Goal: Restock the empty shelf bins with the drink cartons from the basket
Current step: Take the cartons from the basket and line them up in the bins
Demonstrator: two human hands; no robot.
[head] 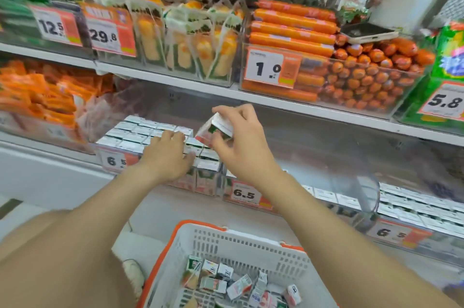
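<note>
Head view: your flat left hand (165, 155) steadies the binned cartons (135, 133) so your right hand (242, 143), pinching a tilted drink carton (216, 128), can slot it in.

Above the left hand (165, 154) a white shelf board (175, 81) runs across, carrying clear bins of packed corn (180, 39). Above the right hand (241, 147), on the same board, another clear bin holds long orange sausages (293, 28), with a price tag reading 1.0 (267, 66) on its front and a phone (369, 31) lying on the sausages just beside. Far left of the left hand lie orange packets (32, 91); far right of the right hand stand green packs (449, 56). Below both hands the floor (150, 219) is pale. The light is bright and even.
</note>
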